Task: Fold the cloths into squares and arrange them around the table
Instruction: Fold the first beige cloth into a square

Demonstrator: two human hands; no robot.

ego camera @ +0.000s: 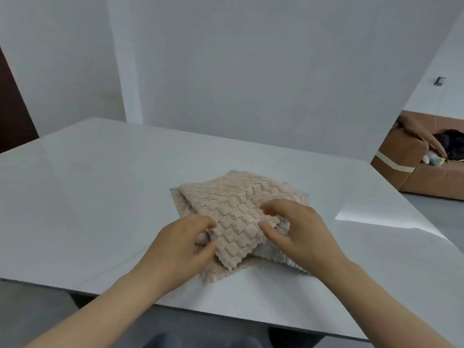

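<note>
pile location: the cloths sit heaped around the middle of the table (pixel 100 184), closer to its near edge than its far one. None are set out along the edges yet.
left hand (pixel 180 249): your thumb and curled fingers pinch a bunched fold at the near-left side of the beige cloth (pixel 233 197).
right hand (pixel 298 232): it's clawed over the cloth's near-right part, with the thumb tip and fingertips at the fabric. I can't tell whether it actually grips.
why held so: my read is you're taking the top cloth at two points to peel it off the heap and spread it flat. Both hands work the side nearest you, so the lift pulls toward the near edge.
beige cloth look: thick, plush, with a raised square waffle grid. It's rumpled and doubled over itself, with a scalloped edge showing at the near corner. Not a square.
grey cloth (pixel 273 254): pale, same plush type, lying under the beige one and showing only at the near-right.
progress: I'd judge it early, with nothing folded yet.
risk: the lower cloth may drag along if the right-hand fingers catch both layers.
</note>
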